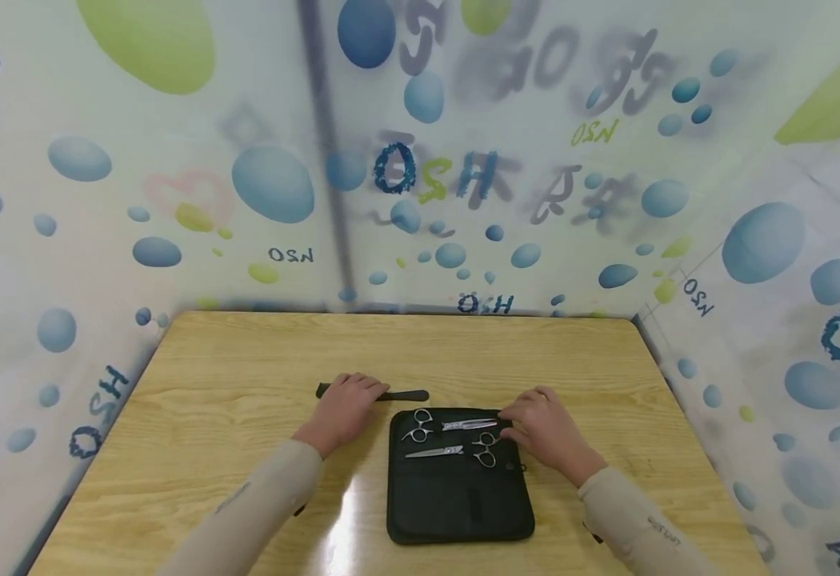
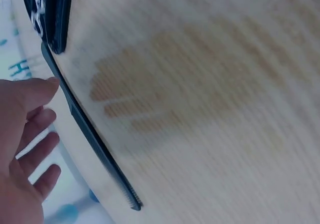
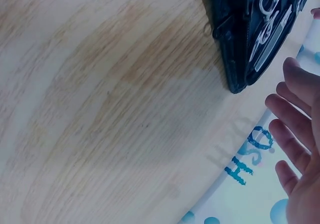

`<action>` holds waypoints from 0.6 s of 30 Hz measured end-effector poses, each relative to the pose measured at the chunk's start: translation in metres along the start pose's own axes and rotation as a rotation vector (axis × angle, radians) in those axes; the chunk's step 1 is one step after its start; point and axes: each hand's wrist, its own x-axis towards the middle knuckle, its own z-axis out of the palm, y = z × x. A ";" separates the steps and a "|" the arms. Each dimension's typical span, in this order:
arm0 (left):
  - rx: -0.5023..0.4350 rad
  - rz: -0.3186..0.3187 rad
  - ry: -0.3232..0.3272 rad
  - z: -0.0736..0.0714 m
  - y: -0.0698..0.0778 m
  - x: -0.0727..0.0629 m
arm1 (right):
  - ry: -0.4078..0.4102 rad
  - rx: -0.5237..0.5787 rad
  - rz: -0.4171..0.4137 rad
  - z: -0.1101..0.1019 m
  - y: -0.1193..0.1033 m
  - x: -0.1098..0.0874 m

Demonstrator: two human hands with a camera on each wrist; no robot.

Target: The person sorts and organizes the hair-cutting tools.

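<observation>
A black comb (image 1: 407, 395) lies on the wooden table behind the black case. My left hand (image 1: 348, 404) is over its middle, and in the left wrist view the thumb tip overlaps the comb (image 2: 95, 138) while the other fingers are loosely bent beside it. The zip case (image 1: 456, 508) lies spread open, holding two silver scissors side by side. The rear scissors (image 1: 470, 425) have their finger rings to the left; the front scissors (image 1: 434, 453) have theirs to the right. My right hand (image 1: 546, 432) is at the case's back right corner, fingers relaxed and apart, nothing held.
The pale wooden table (image 1: 247, 352) extends around the case on all sides. A white wall covering (image 1: 283, 288) with blue and green drops and lettering rises behind the table and along both sides. A zip pull (image 1: 524, 467) sticks out at the case's right edge.
</observation>
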 end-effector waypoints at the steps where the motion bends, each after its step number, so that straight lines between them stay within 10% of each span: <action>1: 0.002 -0.017 0.001 0.001 -0.002 0.002 | 0.001 -0.002 0.004 0.000 0.001 0.000; 18: 0.034 -0.056 -0.062 0.015 0.005 0.026 | 0.003 0.015 0.036 0.002 0.012 -0.006</action>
